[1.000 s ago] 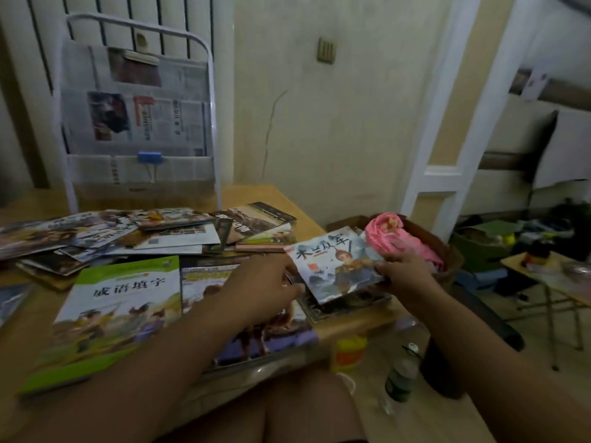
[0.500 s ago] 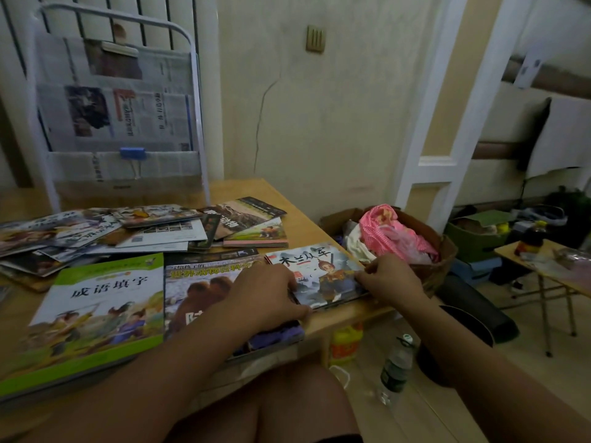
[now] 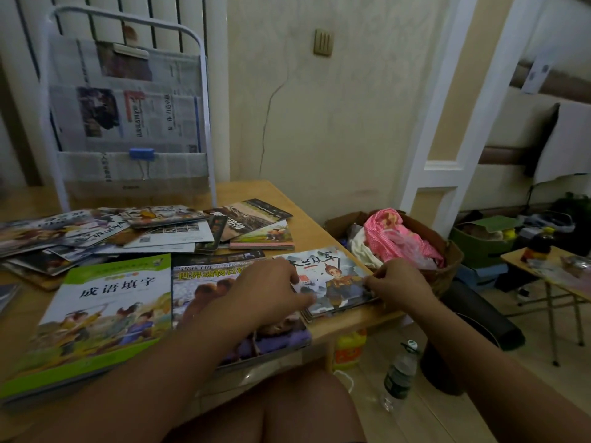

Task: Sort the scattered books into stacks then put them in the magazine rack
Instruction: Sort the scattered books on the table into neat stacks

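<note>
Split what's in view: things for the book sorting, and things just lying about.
For the job: small book under both hands, green book, animal book, scattered books, magazine rack.

Lying about: laundry basket, water bottle, yellow jug.

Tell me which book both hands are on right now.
The small warrior-cover book at the table's right front edge: left hand on its left side, right hand at its right edge. The green-bordered book lies untouched.

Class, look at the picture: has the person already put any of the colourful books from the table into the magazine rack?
No. The magazine rack holds only newspapers, while the books lie on the table.
</note>
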